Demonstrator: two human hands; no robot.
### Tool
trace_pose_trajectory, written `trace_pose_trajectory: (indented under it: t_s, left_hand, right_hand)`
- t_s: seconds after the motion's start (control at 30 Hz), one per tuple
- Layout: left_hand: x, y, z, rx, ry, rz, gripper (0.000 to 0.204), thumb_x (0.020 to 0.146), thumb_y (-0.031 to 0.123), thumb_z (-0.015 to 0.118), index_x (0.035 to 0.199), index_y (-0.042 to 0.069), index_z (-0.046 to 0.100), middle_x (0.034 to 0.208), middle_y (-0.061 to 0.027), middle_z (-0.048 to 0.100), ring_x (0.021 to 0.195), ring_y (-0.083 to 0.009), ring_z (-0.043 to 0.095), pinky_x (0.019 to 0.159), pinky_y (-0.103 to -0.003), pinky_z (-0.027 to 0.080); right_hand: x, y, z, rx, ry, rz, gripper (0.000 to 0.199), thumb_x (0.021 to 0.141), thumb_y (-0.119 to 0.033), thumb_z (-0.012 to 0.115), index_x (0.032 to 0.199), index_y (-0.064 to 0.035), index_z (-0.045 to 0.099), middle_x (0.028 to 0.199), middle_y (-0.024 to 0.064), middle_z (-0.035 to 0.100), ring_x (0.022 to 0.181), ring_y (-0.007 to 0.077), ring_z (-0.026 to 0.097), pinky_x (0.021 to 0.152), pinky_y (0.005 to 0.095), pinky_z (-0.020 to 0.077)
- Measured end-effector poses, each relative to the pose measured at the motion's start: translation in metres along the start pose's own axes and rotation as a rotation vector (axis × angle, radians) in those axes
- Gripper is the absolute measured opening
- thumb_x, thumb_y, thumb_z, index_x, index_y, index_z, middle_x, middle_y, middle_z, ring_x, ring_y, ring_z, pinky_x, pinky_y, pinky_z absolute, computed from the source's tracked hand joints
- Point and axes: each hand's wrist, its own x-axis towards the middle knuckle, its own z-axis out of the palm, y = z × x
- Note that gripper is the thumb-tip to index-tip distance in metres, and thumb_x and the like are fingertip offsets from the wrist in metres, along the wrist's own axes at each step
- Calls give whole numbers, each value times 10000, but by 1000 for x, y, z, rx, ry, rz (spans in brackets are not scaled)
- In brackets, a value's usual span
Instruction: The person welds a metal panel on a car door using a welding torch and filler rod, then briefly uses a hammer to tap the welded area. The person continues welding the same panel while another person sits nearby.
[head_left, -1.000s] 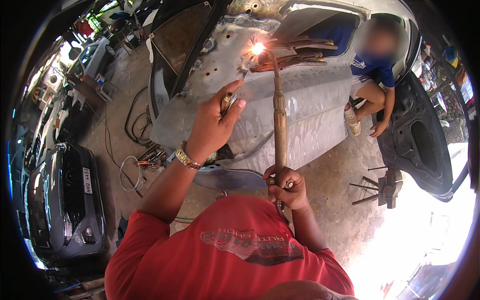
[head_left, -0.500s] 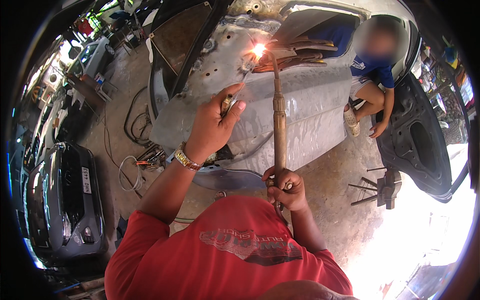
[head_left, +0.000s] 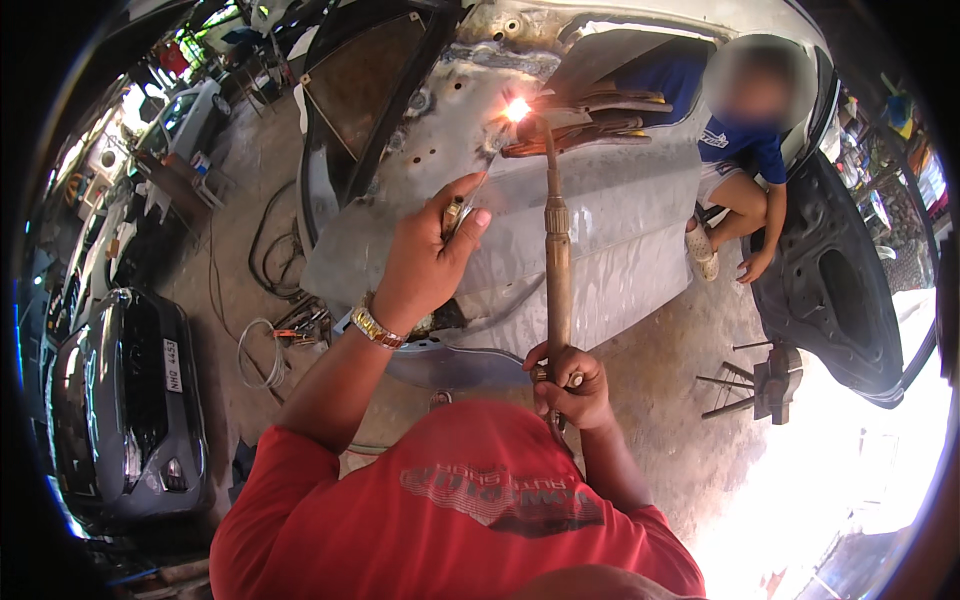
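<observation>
My right hand (head_left: 576,386) is wrapped round the lower end of a brass gas welding torch (head_left: 558,285), by its valve knobs. The torch's thin bent neck reaches up to a bright glow (head_left: 517,109) on a bare grey car body panel (head_left: 390,240). In my left hand (head_left: 425,260) is a thin welding rod (head_left: 484,180), slanting up toward the glow. A small brass-coloured piece (head_left: 453,216) also shows between its thumb and fingers; its kind is unclear. Beside the glow, locking pliers (head_left: 590,135) grip the panel edge, partly behind the torch neck.
A person (head_left: 745,150) in a blue shirt sits at the right, close to the panel. A dark detached door (head_left: 830,290) and a metal vise (head_left: 775,385) stand beyond. Hoses (head_left: 265,250) and tools (head_left: 305,322) lie on the floor at left, near a dark car (head_left: 130,400).
The view has tilted slightly, so the panel and glow sit a little lower. Both hands keep their grips, and the torch tip stays at about the same spot on the panel.
</observation>
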Motion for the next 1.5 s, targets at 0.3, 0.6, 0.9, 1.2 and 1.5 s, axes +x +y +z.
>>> trace_pose_trajectory:
  t_s: [0.3,0.6,0.9,1.2,1.5]
  left_hand:
    - [0,-4,0,-1,2,-4,417,1049,245,687,1420,62,633,634,-38,534,599,-119,613,579,-296,461]
    - [-1,-1,0,-9,2,4,418,1052,257,684,1422,70,629,660,-66,591,617,-168,634,654,-321,502]
    - [-1,-2,-2,1,-10,-16,418,1053,262,686,1420,70,625,690,-72,606,634,-163,649,635,-314,497]
    - [0,5,-3,-73,-6,-67,410,1067,295,670,1410,73,628,689,-45,614,650,-116,649,607,-297,510]
    - [-3,-7,1,-213,17,-19,325,1068,345,672,1137,27,670,701,14,603,644,-65,606,611,-267,522]
  right_hand:
    - [1,0,2,1,17,-3,305,859,212,644,878,-65,518,1203,308,619,722,137,699,619,255,585]
    - [2,-1,6,-21,36,-4,312,868,205,646,867,-72,502,1176,338,616,622,142,699,555,246,572]
    - [3,-4,7,-53,17,-21,297,873,196,645,874,-68,510,1171,345,611,617,137,694,566,248,578]
    - [2,-3,4,-33,19,-14,294,875,196,643,875,-68,513,1185,347,610,623,133,694,565,249,580]
    - [1,-3,3,-40,4,-16,293,878,189,645,873,-70,507,1189,349,609,634,138,701,563,247,580]
